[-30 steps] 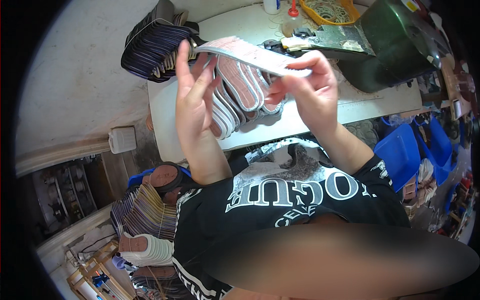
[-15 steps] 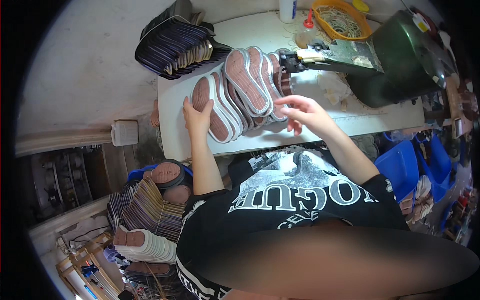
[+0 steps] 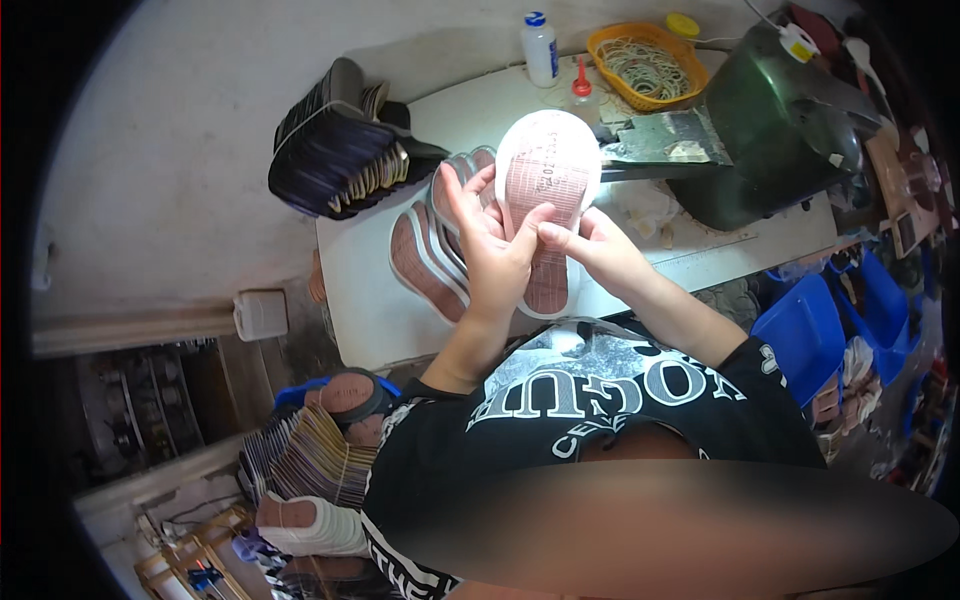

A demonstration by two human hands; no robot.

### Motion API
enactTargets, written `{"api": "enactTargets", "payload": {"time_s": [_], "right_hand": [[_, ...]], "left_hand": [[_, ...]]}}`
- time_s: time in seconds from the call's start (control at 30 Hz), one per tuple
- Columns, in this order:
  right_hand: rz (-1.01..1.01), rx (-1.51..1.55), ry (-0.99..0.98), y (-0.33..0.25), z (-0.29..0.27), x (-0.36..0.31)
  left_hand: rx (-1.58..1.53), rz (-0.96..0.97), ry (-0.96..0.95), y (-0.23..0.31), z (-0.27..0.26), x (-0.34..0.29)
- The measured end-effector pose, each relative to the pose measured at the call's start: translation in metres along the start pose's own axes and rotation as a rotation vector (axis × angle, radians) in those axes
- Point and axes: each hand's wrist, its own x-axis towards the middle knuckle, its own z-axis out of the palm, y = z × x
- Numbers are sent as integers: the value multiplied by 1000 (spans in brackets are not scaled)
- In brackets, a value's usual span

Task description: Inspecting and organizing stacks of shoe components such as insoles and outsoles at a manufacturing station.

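A shoe sole (image 3: pixel 548 165), reddish-brown in the middle with a white rim, is held up over the front of the table, its broad end pointing away from me. My left hand (image 3: pixel 490 245) grips its left edge, thumb lying across the face and the index finger sticking out. From the right, my right hand (image 3: pixel 605 255) pinches the opposite edge with its thumb on top; its other fingers are partly hidden. Behind my left hand, more soles (image 3: pixel 418 262) of the same kind lie overlapping in a row on the table, partly covered by my hand and the held sole.
A dark bundle of soles (image 3: pixel 335 150) stands at the table's (image 3: pixel 375 335) far left. Further back are a white bottle (image 3: pixel 541 55), a red-tipped bottle (image 3: pixel 582 95) and a yellow basket (image 3: pixel 650 65) of bands. A dark green machine (image 3: pixel 765 130) occupies the right; blue bins (image 3: pixel 800 325) sit below.
Both hands have come together, and one sole is now lifted between them. Fewer soles show in the row. The view has shifted slightly.
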Motion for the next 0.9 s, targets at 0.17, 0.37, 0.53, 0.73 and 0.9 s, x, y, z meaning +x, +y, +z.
{"api": "enactTargets", "payload": {"time_s": [0.17, 0.37, 0.53, 0.73, 0.9], "right_hand": [[-47, -323, -21, -14, -12, -2], [63, 188, -51, -15, -28, 8], [47, 517, -313, -5, -37, 16], [-74, 200, -150, -17, -36, 14], [-48, -38, -67, -52, -30, 8]], "left_hand": [[-578, -378, -42, 14, -4, 22], [-402, -381, -114, 16, 0, 33], [-634, -587, -111, 15, 7, 33], [-592, -560, -190, 25, 18, 29], [-233, -199, -1, 30, 20, 36]]}}
